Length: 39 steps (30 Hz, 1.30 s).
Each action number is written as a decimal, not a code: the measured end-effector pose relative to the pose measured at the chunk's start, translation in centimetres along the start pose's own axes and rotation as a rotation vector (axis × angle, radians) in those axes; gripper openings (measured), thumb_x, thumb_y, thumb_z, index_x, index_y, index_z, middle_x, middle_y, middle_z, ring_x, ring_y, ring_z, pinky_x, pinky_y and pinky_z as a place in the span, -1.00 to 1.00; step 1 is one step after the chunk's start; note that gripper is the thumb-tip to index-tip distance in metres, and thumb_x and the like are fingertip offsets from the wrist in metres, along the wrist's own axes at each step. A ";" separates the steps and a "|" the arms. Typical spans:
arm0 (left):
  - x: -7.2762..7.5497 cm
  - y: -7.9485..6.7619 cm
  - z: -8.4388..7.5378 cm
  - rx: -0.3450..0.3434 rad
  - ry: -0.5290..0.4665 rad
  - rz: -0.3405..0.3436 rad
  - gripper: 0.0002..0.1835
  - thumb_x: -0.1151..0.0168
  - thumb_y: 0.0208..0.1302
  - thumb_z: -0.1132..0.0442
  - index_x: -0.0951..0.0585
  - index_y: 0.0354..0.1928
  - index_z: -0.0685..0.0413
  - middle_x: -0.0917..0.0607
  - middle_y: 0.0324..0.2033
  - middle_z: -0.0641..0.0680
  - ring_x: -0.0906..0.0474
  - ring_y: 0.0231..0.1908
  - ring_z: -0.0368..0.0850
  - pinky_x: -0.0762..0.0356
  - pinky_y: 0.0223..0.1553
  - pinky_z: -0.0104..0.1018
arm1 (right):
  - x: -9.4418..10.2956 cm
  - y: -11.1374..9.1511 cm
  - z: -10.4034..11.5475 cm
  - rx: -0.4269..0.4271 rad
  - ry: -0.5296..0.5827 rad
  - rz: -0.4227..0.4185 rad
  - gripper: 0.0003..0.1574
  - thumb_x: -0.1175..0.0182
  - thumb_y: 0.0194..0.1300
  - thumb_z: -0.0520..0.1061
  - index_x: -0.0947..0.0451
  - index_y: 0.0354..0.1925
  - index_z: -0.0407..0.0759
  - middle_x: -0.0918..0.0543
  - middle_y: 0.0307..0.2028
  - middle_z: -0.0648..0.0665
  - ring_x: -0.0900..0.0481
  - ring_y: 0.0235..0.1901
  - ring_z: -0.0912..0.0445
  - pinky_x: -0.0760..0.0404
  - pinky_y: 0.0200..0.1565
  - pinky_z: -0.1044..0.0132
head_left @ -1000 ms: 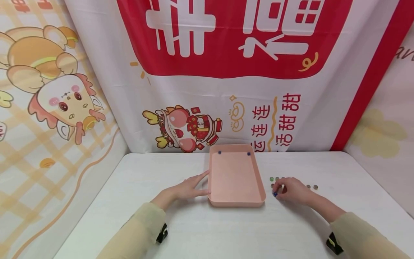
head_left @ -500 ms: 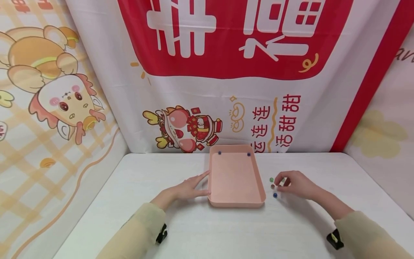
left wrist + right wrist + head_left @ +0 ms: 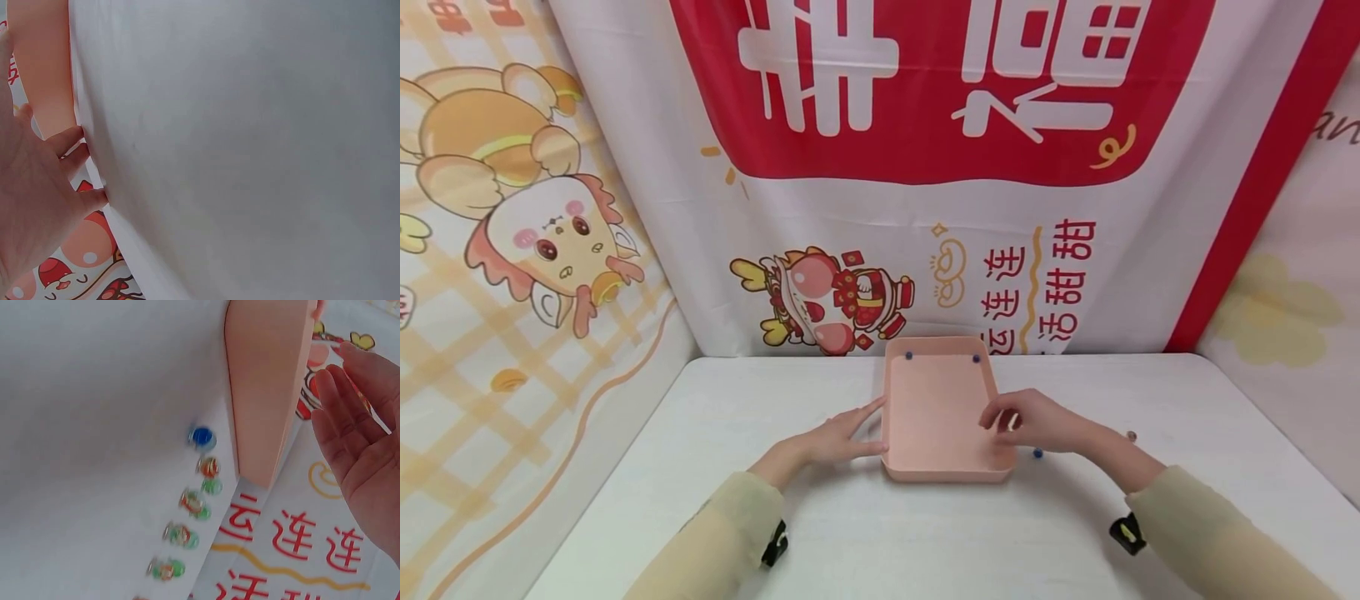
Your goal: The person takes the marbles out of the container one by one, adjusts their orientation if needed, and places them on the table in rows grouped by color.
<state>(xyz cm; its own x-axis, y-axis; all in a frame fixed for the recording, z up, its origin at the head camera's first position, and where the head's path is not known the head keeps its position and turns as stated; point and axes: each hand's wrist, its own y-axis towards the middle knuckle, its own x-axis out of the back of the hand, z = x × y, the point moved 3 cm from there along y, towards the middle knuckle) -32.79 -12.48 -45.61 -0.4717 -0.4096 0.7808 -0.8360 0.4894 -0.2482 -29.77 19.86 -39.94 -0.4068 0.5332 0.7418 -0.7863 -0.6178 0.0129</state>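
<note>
A shallow pink tray point(image 3: 940, 476) stands on the white table, with two dark blue marbles point(image 3: 908, 356) point(image 3: 976, 359) near its far corners. Fingers of my left hand point(image 3: 838, 438) are spread against its left wall, also seen in the left wrist view. My right hand point(image 3: 1037, 421) hangs over the tray's right side, fingers bent toward the thumb. I cannot tell whether a marble is between those fingertips. Beside the tray on the right lies a blue marble point(image 3: 202, 435), followed in the right wrist view by a reddish marble point(image 3: 209, 466) and a green one point(image 3: 212, 486).
Several green and multicoloured marbles point(image 3: 181, 535) lie in a row on the table, mostly hidden behind my right hand in the head view. Another marble point(image 3: 1132, 435) shows beyond my right forearm. A printed cloth point(image 3: 820, 208) hangs right behind the tray.
My right hand rises from beside the blue marble, passes over the other marbles, then moves left over the tray's right wall. The blue marble stays on the table; my left hand stays still.
</note>
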 end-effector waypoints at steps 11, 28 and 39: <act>0.1 -0.1 -0.2 -0.017 0.006 0.003 -0.08 -0.12 0.22 -0.37 0.07 0.53 -0.48 -0.09 0.49 -0.01 0.04 0.45 0.10 0.10 0.35 0.28 | -3.0 2.9 0.6 0.002 0.059 0.119 -0.74 -0.34 0.23 -0.25 -0.68 -0.09 -0.06 -0.66 -0.20 0.01 -0.57 -0.22 0.09 -0.59 -0.16 0.25; 0.1 -0.4 -0.4 -0.017 0.007 -0.001 -0.10 -0.13 0.25 -0.33 0.07 0.53 -0.46 -0.08 0.49 -0.02 0.04 0.45 0.09 0.12 0.35 0.29 | -6.5 5.7 0.8 0.087 0.082 0.261 -0.73 -0.31 0.23 -0.32 -0.74 -0.19 0.02 -0.68 -0.31 0.07 -0.54 -0.31 0.18 -0.59 -0.19 0.36; 0.1 -0.4 -0.4 -0.004 0.001 0.003 -0.09 -0.13 0.24 -0.35 0.06 0.53 -0.46 -0.07 0.49 -0.02 0.06 0.45 0.10 0.11 0.34 0.31 | -7.3 6.1 1.1 0.035 0.112 0.292 -0.73 -0.31 0.24 -0.33 -0.75 -0.27 0.06 -0.67 -0.34 0.10 -0.53 -0.30 0.17 -0.57 -0.17 0.35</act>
<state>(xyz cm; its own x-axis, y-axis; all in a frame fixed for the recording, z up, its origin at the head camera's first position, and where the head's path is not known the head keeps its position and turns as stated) -32.40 -12.38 -45.16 -0.4738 -0.4077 0.7806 -0.8335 0.4936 -0.2482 -31.12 11.57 -44.53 -0.6634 0.3898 0.6387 -0.6132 -0.7724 -0.1655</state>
